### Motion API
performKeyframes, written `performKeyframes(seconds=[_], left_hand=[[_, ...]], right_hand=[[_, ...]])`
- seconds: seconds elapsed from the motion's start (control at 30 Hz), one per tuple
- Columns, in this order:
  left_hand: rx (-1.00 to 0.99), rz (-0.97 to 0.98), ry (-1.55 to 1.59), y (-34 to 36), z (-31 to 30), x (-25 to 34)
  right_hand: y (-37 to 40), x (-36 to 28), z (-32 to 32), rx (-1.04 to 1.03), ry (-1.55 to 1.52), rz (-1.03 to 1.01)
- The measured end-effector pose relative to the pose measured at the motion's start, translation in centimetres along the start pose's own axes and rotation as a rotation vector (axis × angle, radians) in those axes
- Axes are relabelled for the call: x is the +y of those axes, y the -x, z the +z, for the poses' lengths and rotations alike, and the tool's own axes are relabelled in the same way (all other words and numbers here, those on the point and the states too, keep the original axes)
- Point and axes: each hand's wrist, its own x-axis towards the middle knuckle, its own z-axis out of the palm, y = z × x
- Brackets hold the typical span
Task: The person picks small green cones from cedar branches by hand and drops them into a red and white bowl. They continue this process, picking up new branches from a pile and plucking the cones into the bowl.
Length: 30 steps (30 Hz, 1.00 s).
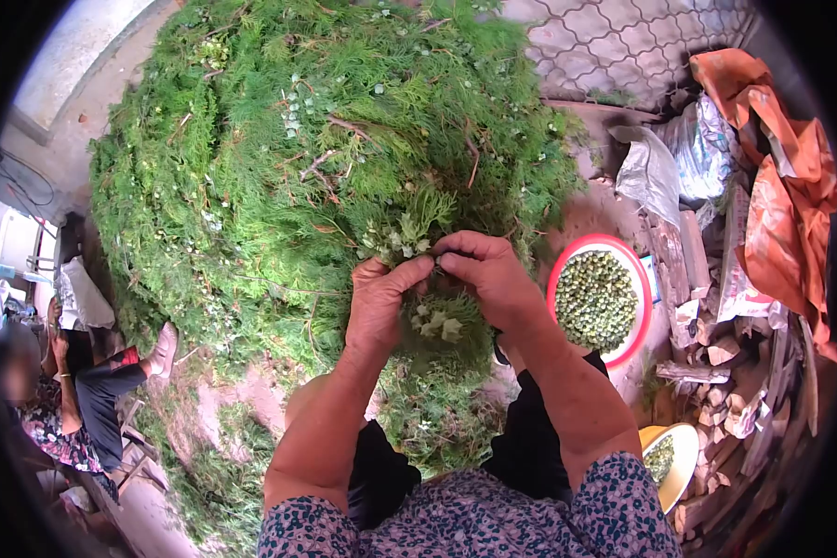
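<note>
My left hand (378,302) pinches a leafy green conifer sprig (428,219) with pale green seed cones on it, thumb and forefinger pressed together. Beside it, the thumb and forefinger of my right hand (493,279) close at the same sprig; the small piece between those fingertips is too hidden to make out. More pale cones (439,324) show just below the hands. A large heap of cut conifer branches (251,186) rises in front of me. Right of my right hand stands a white basin with a red rim (647,312), filled with round green cones (595,302).
A yellow bowl (686,456) with more cones sits at the lower right. Split firewood (716,409), plastic sacks (702,149) and an orange tarp (781,232) line the right side. At far left another person (102,400) sits with a leg stretched out. Loose sprigs litter the floor.
</note>
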Motion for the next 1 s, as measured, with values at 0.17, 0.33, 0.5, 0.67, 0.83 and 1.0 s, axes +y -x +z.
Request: performKeyframes(seconds=[0.17, 0.33, 0.5, 0.67, 0.83, 1.0], left_hand=[[0.058, 0.081, -0.05, 0.1, 0.0, 0.1], [0.073, 0.164, -0.192, 0.2, -0.2, 0.1], [0.072, 0.184, -0.339, 0.4, -0.9, -0.3], [0.065, 0.044, -0.092, 0.4, -0.5, 1.0], [0.108, 0.013, 0.058, -0.3, -0.8, 0.9], [0.106, 0.095, 0.084, -0.7, -0.5, 1.1]], right_hand=[[-0.2, -0.5, -0.4, 0.017, -0.284, -0.006], [-0.1, -1.0, 0.0, -0.016, -0.091, -0.114], [-0.6, -0.5, 1.7, 0.05, 0.285, -0.358], [-1.0, -0.4, 1.5, 0.061, 0.196, -0.246], [-0.8, -0.6, 2.5, 0.058, 0.226, -0.191], [-1.5, 0.1, 3.2, 0.068, 0.208, -0.31]])
